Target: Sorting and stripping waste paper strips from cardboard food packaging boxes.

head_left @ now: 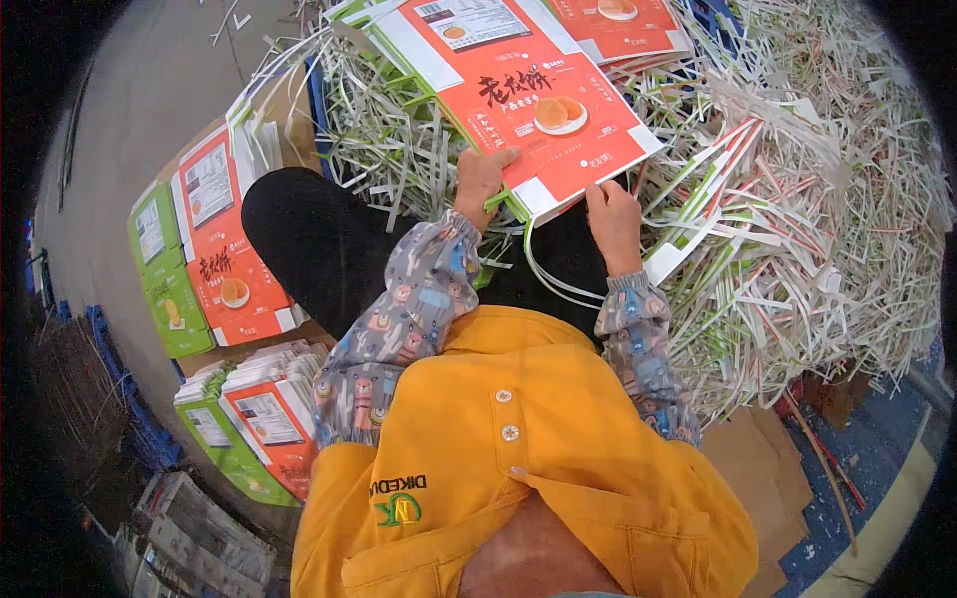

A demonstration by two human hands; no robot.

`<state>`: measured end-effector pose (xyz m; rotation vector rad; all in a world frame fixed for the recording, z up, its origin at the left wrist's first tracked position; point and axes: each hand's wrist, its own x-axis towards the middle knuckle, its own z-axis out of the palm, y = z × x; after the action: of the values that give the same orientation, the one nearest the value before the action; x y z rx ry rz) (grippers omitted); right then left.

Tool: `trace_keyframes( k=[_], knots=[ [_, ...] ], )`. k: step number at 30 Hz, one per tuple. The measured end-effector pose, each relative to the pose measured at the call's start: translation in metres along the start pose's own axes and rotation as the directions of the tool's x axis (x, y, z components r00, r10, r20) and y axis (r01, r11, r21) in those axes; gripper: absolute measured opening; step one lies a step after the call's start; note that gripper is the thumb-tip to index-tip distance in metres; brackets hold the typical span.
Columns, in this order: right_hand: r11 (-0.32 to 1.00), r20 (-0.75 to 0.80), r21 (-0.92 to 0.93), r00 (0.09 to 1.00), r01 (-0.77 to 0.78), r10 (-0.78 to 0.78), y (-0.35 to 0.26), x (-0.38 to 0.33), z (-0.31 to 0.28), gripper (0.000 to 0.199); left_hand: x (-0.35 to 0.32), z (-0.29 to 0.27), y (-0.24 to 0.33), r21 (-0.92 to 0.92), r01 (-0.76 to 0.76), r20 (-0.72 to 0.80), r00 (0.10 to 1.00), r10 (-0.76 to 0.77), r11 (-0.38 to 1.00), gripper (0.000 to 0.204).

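A stack of flat carton blanks [523,110], printed orange with white flaps and green edges, lies tilted over my knees and the heap of paper strips. My left hand [480,184] is closed on its lower left edge, thumb on top. At the near edge, my right hand [613,227] is closed with its fingertips at the stack's border; its palm side is hidden. A green strip pokes out by the left hand. From the stack's near corner a thin white strip [543,271] hangs in a curve toward the right wrist.
Cut paper strips [797,219] heap high on the right and under the stack. More orange blanks [623,30] lie at the far side. On my left stand stacks of green and orange blanks [224,249] on cardboard, with another group [264,419] nearer. Brown cardboard [753,478] lies near right.
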<state>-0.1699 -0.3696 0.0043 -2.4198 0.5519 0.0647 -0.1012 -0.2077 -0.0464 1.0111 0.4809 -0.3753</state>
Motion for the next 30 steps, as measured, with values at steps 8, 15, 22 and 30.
trace_keyframes(
  k=[8,15,22,30],
  knots=[
    [0.988,0.015,-0.146,0.999,0.044,-0.042,-0.001,0.001,0.009,0.034,-0.003,0.002,0.001,-0.022,-0.061,0.016,0.998,0.061,0.998,0.022],
    [0.976,0.063,-0.216,0.998,0.013,0.001,-0.009,0.003,0.009,0.036,0.005,-0.005,-0.009,0.147,-0.137,0.048,0.99,0.131,0.98,0.024],
    [0.97,0.096,-0.241,0.994,-0.021,0.045,-0.008,0.007,0.016,0.035,0.007,-0.006,-0.012,0.164,-0.225,0.09,0.973,0.213,0.96,0.021],
    [0.5,0.394,0.703,0.863,-0.505,0.317,-0.013,-0.018,0.017,0.038,-0.002,0.005,0.006,-0.029,-0.076,-0.019,0.997,0.075,0.997,0.024]
  ],
)
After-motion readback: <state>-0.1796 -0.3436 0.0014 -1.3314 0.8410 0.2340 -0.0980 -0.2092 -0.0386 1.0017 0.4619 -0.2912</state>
